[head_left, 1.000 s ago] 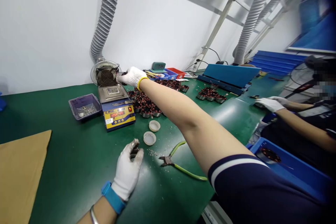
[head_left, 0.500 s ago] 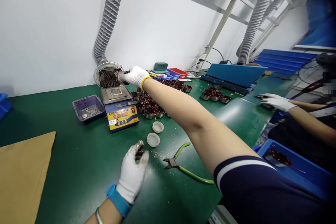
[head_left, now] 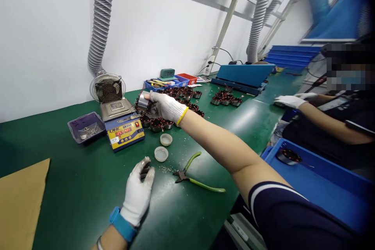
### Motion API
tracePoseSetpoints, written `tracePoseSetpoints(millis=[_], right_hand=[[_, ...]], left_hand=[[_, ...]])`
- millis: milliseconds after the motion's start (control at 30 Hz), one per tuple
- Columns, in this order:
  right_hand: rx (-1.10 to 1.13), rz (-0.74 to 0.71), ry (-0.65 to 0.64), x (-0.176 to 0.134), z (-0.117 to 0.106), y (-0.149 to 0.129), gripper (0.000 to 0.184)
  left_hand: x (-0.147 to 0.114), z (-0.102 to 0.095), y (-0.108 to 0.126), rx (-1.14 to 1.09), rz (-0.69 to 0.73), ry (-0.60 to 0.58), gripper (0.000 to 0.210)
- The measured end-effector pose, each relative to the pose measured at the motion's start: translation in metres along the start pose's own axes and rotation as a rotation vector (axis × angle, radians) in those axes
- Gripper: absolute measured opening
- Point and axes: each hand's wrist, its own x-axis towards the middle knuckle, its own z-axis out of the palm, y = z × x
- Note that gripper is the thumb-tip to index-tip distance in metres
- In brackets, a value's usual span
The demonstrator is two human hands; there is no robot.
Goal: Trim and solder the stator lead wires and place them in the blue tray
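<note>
My right hand [head_left: 168,106], in a white glove with a yellow cuff, grips a motor stator [head_left: 143,101], a silver ring with copper windings. It is held up beside the solder pot [head_left: 124,131], over several more wound stators [head_left: 158,124] on the bench. My left hand [head_left: 137,191], also gloved and with dark stained fingertips, rests low over the bench. Its thumb and fingers are bent but apart, and nothing shows between them. In front of it are two small round dishes [head_left: 161,154]. To its right lie cutting pliers with green handles [head_left: 191,180].
A purple tray [head_left: 76,136] stands left of the pot, below a grey extraction hose [head_left: 101,19]. Cardboard [head_left: 22,199] covers the bench's left side. Blue bins [head_left: 183,80] stand at the back. At right, a co-worker's gloved hands [head_left: 290,100] are near a blue tray [head_left: 322,179].
My right hand has drawn back from the solder pot's fan with the stator, which now shows clearly. The view has swung right; my left hand keeps its pose near the dishes.
</note>
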Motion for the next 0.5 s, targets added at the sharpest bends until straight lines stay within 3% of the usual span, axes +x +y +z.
tracePoseSetpoints(millis=[67,133,233,367,500], right_hand=[[0.245,0.059,-0.077,-0.019,-0.004,0.009,0.035],[0.327,0.057,-0.086,-0.04,-0.008,0.018,0.035],[0.375,-0.036,-0.071,-0.073,-0.016,0.035,0.038],[0.437,-0.108,-0.069,-0.115,-0.031,0.066,0.057],[0.393,-0.187,0.043,-0.145,-0.044,0.095,0.063]], left_hand=[[0.0,0.0,0.002,-0.003,-0.005,0.001,0.044],[0.001,-0.001,0.003,-0.005,-0.012,-0.001,0.046],[0.001,-0.002,0.006,-0.006,-0.032,-0.006,0.049],[0.001,-0.003,0.008,-0.003,-0.067,-0.001,0.053],[-0.002,-0.005,0.008,-0.011,-0.103,-0.009,0.06]])
